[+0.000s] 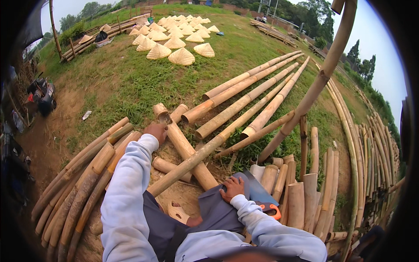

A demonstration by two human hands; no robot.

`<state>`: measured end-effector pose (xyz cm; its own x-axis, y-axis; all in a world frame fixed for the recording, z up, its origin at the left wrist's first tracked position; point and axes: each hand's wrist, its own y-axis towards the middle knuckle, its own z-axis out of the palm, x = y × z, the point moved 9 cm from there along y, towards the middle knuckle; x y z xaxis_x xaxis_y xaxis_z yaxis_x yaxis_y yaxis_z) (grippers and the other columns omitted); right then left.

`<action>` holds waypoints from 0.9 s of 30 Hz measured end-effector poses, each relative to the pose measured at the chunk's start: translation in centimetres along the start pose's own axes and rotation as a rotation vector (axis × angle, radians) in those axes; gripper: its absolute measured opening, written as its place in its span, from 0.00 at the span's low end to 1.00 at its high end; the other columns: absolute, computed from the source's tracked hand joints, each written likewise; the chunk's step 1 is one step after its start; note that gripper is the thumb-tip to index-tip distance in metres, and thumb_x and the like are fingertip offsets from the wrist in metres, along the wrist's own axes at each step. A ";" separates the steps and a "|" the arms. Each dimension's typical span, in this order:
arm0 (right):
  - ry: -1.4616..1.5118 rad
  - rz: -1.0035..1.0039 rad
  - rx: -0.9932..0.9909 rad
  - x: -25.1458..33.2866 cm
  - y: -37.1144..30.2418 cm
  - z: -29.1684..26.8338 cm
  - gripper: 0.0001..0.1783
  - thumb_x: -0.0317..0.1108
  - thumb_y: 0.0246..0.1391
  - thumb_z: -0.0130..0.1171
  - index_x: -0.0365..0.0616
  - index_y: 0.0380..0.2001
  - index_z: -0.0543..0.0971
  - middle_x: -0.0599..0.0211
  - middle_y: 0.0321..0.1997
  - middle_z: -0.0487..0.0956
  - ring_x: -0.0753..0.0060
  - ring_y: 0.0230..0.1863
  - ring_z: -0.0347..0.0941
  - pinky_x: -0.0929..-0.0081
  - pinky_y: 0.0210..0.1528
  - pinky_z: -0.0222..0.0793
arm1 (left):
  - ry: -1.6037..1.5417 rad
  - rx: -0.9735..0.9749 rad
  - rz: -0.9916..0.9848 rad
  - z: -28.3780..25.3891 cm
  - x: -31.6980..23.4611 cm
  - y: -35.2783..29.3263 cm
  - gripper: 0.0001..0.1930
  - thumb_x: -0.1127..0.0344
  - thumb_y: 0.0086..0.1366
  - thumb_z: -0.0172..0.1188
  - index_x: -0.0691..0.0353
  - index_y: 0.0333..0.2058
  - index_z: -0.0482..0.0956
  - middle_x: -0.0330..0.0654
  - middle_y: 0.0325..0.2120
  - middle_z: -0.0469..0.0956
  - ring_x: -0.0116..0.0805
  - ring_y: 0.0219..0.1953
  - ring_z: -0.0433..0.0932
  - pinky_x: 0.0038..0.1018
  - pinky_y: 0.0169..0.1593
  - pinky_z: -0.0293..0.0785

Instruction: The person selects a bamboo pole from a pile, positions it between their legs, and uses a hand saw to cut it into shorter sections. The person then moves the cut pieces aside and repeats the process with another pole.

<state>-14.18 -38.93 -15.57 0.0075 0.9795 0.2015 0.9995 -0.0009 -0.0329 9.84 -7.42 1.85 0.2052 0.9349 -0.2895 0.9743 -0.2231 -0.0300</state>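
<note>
My left hand [156,131] is closed at the upper end of a thick bamboo pole [185,146], its fingers curled against a short bamboo length [160,110] there. My right hand [234,189] lies on my right knee, fingers spread, holding nothing. Beside that knee is a handsaw, its grey blade [262,188] slanting down to an orange and black handle [271,211]. A long thin bamboo pole [205,148] crosses over the thick one between my legs. Under them lies another short bamboo piece [172,169], and a tan clog [177,212] shows below.
Curved-looking stacks of cut bamboo [85,187] lie to my left, with upright-leaning pieces [296,205] at my right. Several long poles [244,87] stretch ahead on the grass. A slanting bamboo post [321,81] rises at right. Conical woven hats [174,42] cover the grass farther off.
</note>
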 end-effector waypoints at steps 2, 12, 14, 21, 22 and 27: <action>-0.013 0.013 0.009 0.1 0.0 -0.1 0.26 0.53 0.55 0.61 0.52 0.53 0.83 0.68 0.64 0.78 0.61 0.73 0.61 0.40 0.77 0.36 | 0.065 0.031 0.067 0.5 -1.7 0.5 0.16 0.59 0.64 0.62 0.52 0.49 0.83 0.48 0.47 0.84 0.49 0.51 0.82 0.43 0.59 0.74; 0.071 0.039 -0.012 -0.1 -0.1 -1.0 0.25 0.51 0.55 0.62 0.51 0.52 0.83 0.69 0.60 0.80 0.63 0.72 0.63 0.43 0.77 0.38 | 0.019 0.443 0.036 16.7 -3.6 0.4 0.38 0.43 0.50 0.75 0.69 0.51 0.82 0.60 0.52 0.81 0.55 0.54 0.81 0.41 0.59 0.76; 0.089 0.037 -0.066 -0.2 -0.1 -1.2 0.24 0.50 0.54 0.63 0.51 0.50 0.84 0.69 0.58 0.82 0.63 0.70 0.65 0.45 0.77 0.39 | -0.013 0.523 -0.013 19.6 -2.8 -0.6 0.45 0.38 0.47 0.77 0.71 0.53 0.79 0.60 0.53 0.80 0.55 0.56 0.80 0.41 0.59 0.76; 0.090 0.021 -0.124 0.2 0.3 -1.4 0.22 0.48 0.51 0.67 0.51 0.47 0.85 0.69 0.55 0.83 0.62 0.68 0.68 0.45 0.75 0.42 | 0.018 0.580 -0.093 22.1 -2.0 -2.6 0.46 0.38 0.44 0.78 0.66 0.55 0.78 0.55 0.54 0.81 0.53 0.56 0.80 0.41 0.60 0.76; 0.085 0.025 -0.127 0.1 0.3 -1.5 0.22 0.48 0.51 0.67 0.51 0.47 0.85 0.69 0.55 0.83 0.62 0.68 0.68 0.46 0.75 0.42 | 0.019 0.586 -0.096 22.2 -2.0 -2.9 0.44 0.39 0.45 0.77 0.65 0.54 0.79 0.54 0.53 0.81 0.52 0.55 0.81 0.41 0.60 0.76; 0.076 0.033 -0.089 0.2 0.6 -1.2 0.23 0.51 0.53 0.64 0.51 0.47 0.85 0.69 0.55 0.83 0.64 0.69 0.67 0.46 0.76 0.40 | 0.009 0.539 -0.107 22.6 -1.6 -3.1 0.35 0.44 0.50 0.77 0.63 0.51 0.82 0.52 0.49 0.84 0.51 0.52 0.83 0.40 0.58 0.78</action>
<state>-13.54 -39.02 -14.36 0.0398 0.9604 0.2756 0.9975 -0.0544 0.0458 4.44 -14.49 -19.24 0.1110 0.9619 -0.2500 0.8048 -0.2346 -0.5452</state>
